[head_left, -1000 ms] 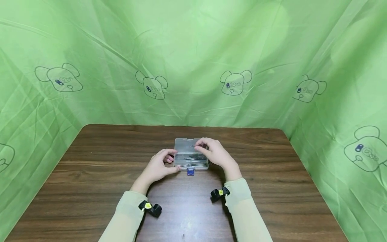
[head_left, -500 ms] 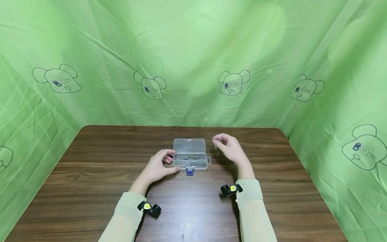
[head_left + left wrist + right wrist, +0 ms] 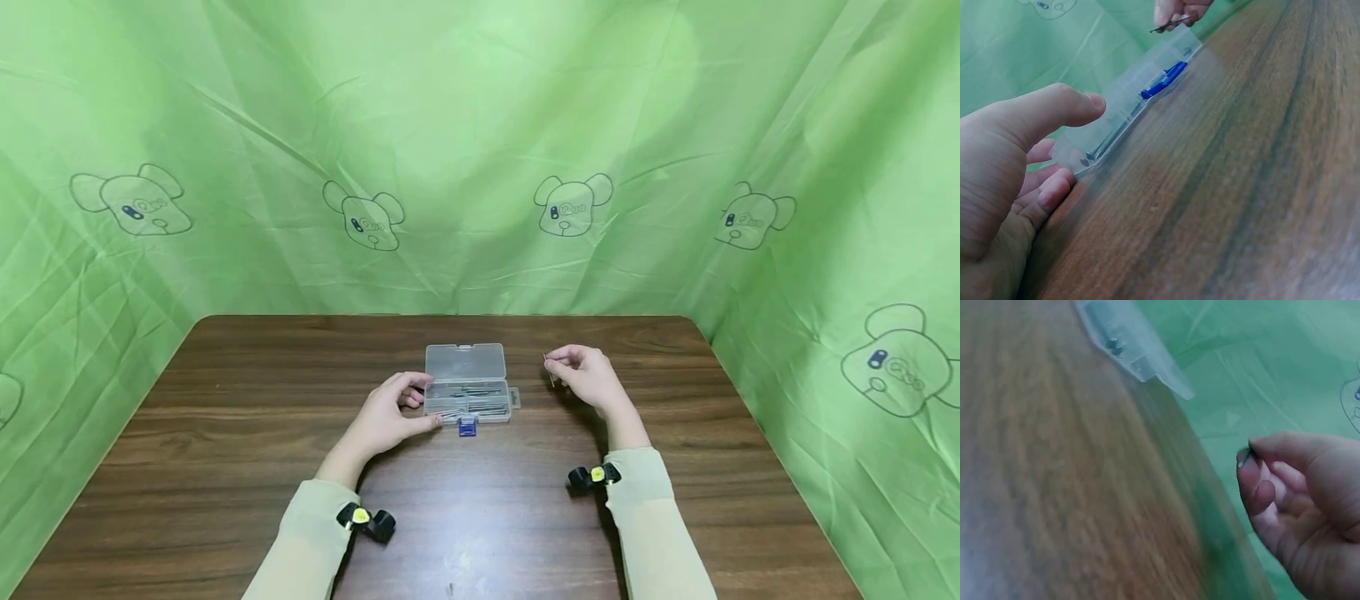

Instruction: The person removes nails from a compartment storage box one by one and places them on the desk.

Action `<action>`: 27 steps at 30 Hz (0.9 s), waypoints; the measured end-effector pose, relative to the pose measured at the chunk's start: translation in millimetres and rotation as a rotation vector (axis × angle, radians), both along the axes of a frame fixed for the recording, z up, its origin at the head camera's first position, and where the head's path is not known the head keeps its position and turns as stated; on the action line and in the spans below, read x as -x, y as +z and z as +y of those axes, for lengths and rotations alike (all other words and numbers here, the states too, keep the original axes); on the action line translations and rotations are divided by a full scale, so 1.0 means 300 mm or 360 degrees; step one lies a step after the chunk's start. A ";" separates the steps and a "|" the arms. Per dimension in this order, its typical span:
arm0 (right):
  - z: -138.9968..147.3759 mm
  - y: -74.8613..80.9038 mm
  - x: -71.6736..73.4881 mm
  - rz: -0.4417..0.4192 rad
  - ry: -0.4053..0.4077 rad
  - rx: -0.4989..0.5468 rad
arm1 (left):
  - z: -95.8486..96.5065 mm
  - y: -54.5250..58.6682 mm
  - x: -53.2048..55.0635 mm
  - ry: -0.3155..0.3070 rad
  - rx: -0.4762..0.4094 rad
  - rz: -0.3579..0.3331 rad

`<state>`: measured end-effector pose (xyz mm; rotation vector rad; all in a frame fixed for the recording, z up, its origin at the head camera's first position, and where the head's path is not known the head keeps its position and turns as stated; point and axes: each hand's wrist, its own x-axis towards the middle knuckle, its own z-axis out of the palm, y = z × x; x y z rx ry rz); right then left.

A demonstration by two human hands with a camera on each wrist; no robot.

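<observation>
A clear plastic compartment box lies on the table, its lid folded back. Long metal nails fill its compartments, and a blue latch hangs at the front. My left hand holds the box's left end, thumb at the near corner and fingers at the far side. To the right of the box, above the table, my right hand pinches a thin nail between thumb and fingertips. In the right wrist view, only a short bit of that nail shows at the fingertips.
The brown wooden table reaches back to a green cloth printed with cartoon heads. A hanging tab sticks out from the box's right end. A small camera is strapped to each sleeve.
My right hand has moved from over the box's lid to the right, carrying the nail, and then lowered a little. My left hand has stayed at the box.
</observation>
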<state>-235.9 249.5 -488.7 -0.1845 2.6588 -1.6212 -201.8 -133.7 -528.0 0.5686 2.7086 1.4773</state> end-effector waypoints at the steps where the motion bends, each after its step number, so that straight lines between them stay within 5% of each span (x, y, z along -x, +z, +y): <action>1: 0.001 -0.004 -0.002 -0.0019 -0.0009 0.0004 | 0.000 -0.001 -0.001 0.0001 -0.0002 -0.0003; 6: 0.000 -0.031 -0.012 -0.0064 -0.0028 -0.0007 | -0.001 -0.004 -0.006 0.0002 -0.0015 -0.0008; 27: -0.014 -0.098 0.010 0.0131 -0.0126 -0.0069 | 0.004 -0.005 -0.002 0.0002 -0.0018 0.0006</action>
